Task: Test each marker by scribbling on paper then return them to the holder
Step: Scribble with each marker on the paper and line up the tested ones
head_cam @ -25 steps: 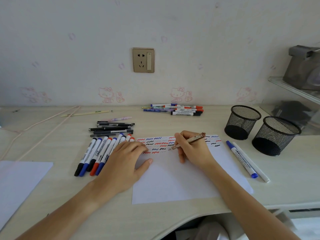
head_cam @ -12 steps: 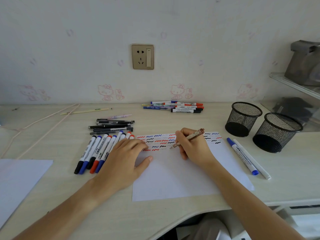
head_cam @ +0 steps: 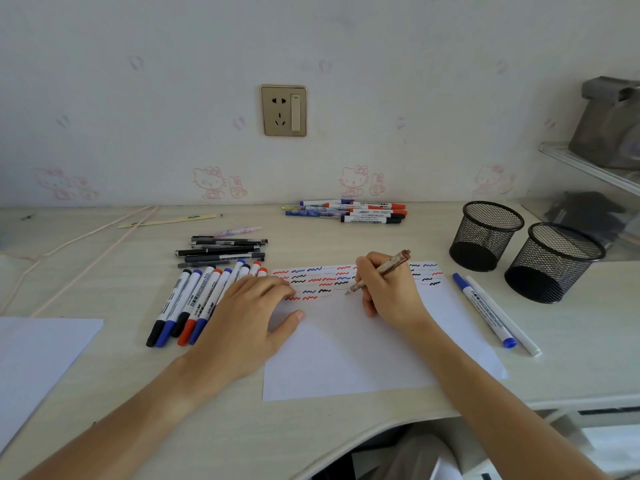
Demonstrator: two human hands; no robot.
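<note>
The brown pen (head_cam: 384, 270) slants in the right hand (head_cam: 389, 292), pinched between curled fingers, its tip touching the white paper (head_cam: 363, 355) just below rows of red, blue and black squiggles. The left hand (head_cam: 247, 320) lies flat on the paper's left edge, fingers straight — it covers the near ends of several whiteboard markers (head_cam: 188, 303) lined up beside the sheet. Right of the paper lie a blue marker (head_cam: 485, 310) and a white one, then two black mesh holders (head_cam: 486, 235) — their insides hard to make out.

Soft even daylight, faint shadows, wide-angle bending at edges, slightly soft focus
</note>
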